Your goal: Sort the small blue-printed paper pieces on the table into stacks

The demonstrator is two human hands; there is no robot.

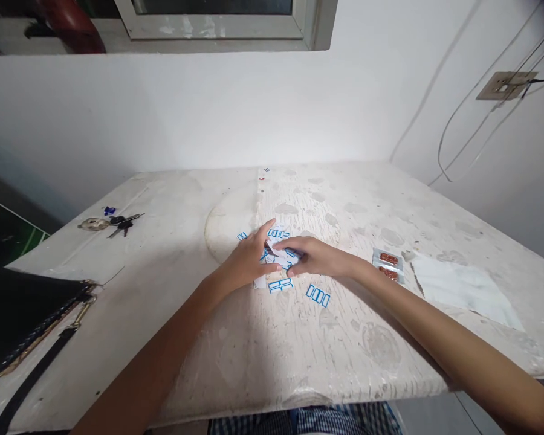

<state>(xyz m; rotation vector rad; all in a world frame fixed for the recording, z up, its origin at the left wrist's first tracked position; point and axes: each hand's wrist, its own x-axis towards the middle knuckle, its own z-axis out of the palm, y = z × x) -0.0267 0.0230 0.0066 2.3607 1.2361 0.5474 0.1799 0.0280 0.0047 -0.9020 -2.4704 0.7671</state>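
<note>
Small white paper pieces (278, 261) printed with blue outlined shapes lie in a loose pile at the middle of the table. My left hand (247, 258) is at the pile's left side, thumb and fingers apart around its edge. From the right, my right hand (320, 257) reaches in with its index finger and thumb apart. Its index fingertip touches a raised white piece. Two separate blue-printed pieces, one cutout (280, 285) just in front of the pile and another cutout (318, 295) farther right, lie flat. My hands partly cover the pile.
A blister pack (388, 266) with red tablets and a white cloth (465, 290) lie at right. Keys (123, 223) rest at left, behind a black bag (27, 320) with a strap. The table (236, 362) meets a white wall; cables hang by a socket (505, 86).
</note>
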